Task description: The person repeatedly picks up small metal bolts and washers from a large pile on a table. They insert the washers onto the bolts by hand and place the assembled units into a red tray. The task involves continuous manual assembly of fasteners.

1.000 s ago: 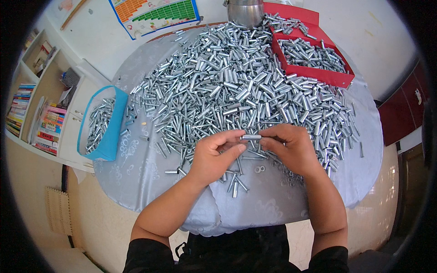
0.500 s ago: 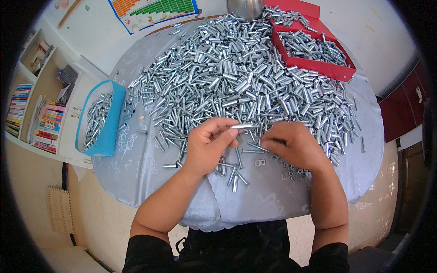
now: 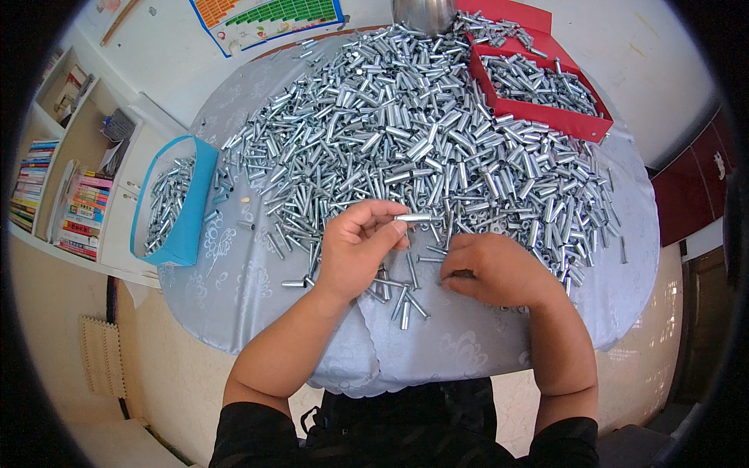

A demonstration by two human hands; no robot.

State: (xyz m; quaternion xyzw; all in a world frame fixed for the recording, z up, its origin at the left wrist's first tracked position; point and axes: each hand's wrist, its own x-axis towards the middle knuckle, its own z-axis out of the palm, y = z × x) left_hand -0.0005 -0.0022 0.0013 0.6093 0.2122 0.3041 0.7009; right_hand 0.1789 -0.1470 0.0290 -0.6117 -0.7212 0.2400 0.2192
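Observation:
Between the thumb and fingers of my left hand (image 3: 360,246) is a shiny metal sleeve (image 3: 415,218), held nearly level and pointing right. My right hand (image 3: 499,269) is lowered to the tabletop with its fingers curled; what the fingertips hold, if anything, is hidden. Just left of those fingertips lies a loose bolt (image 3: 430,259). Small nuts (image 3: 511,309) are mostly covered by the right hand. Beyond both hands spreads a large heap of metal sleeves and bolts (image 3: 374,132). Several loose bolts (image 3: 404,297) lie close to my left wrist.
A blue open box (image 3: 191,226) holding metal parts stands at the table's left. The red box (image 3: 546,117) at the far right is filled with bolts, and a metal pot (image 3: 424,15) stands behind the heap. A grey-white cloth (image 3: 296,343) covers the round table.
My right hand has moved down toward me and slightly left, over where two nuts lay in sight. My left hand keeps its hold on the sleeve.

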